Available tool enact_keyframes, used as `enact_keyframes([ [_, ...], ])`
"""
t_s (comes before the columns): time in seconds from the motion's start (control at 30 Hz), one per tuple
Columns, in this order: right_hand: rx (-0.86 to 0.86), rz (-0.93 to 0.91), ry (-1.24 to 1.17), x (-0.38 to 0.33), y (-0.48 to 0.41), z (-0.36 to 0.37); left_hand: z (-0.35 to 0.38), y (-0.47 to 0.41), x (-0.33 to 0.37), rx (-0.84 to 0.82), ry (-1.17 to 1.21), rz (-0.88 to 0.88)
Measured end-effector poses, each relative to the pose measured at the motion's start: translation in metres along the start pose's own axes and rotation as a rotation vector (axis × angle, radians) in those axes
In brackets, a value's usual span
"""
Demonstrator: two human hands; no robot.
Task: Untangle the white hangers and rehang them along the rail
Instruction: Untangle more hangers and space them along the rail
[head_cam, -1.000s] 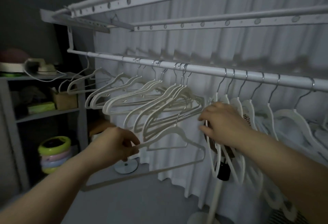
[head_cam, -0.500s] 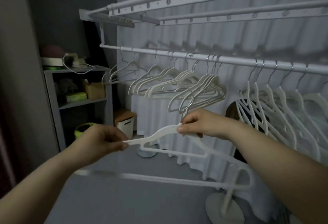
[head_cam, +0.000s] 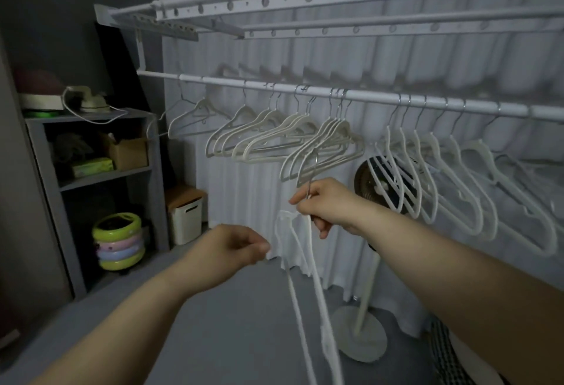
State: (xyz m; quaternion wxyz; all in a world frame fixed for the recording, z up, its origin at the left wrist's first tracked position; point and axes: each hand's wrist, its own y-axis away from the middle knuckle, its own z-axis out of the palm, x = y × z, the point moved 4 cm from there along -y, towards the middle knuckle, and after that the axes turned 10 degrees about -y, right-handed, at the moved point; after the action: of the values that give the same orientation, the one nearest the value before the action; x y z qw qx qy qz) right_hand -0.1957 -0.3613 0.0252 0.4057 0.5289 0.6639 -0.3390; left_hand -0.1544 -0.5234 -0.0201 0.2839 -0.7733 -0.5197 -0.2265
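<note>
Below the rail's (head_cam: 366, 98) left stretch, bunched hangers (head_cam: 331, 132) look unsorted. Lower, the left hand (head_cam: 232, 250) curls beside the loose hanger (head_cam: 328, 343); whether it touches, I cannot tell. The right hand (head_cam: 331, 207) grips its hook, off the rail. Rightward, spaced hangers (head_cam: 485, 155) look done.

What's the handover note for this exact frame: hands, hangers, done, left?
Hands: right hand grips the loose hanger at its metal hook; left hand pinches one end of it.
Things: loose hanger dangles lengthwise, off the rail, clear of the others.
Done: this one is untangled.
Left: hook it onto the rail, then sort the left group, which is bunched and overlapping. The right group hangs spaced.
</note>
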Motion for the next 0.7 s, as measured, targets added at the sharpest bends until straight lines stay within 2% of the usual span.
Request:
enact_keyframes([
  [0.1, 0.103, 0.052, -0.067, -0.002, -0.004, -0.004, 0.012, 0.003, 0.012, -0.04, 0.117, 0.03],
  [0.2, 0.152, 0.078, -0.048, -0.001, -0.009, -0.005, 0.016, 0.002, 0.015, -0.102, 0.275, -0.016],
  [0.33, 0.186, 0.093, -0.021, 0.0, -0.018, -0.01, 0.022, -0.007, 0.017, -0.249, 0.199, -0.004],
  [0.43, 0.199, 0.103, -0.039, 0.002, -0.025, -0.019, 0.029, -0.019, 0.019, -0.241, 0.182, -0.039],
  [0.7, 0.186, 0.04, -0.028, 0.01, -0.058, -0.062, 0.035, -0.077, 0.019, -0.223, 0.375, -0.13],
])
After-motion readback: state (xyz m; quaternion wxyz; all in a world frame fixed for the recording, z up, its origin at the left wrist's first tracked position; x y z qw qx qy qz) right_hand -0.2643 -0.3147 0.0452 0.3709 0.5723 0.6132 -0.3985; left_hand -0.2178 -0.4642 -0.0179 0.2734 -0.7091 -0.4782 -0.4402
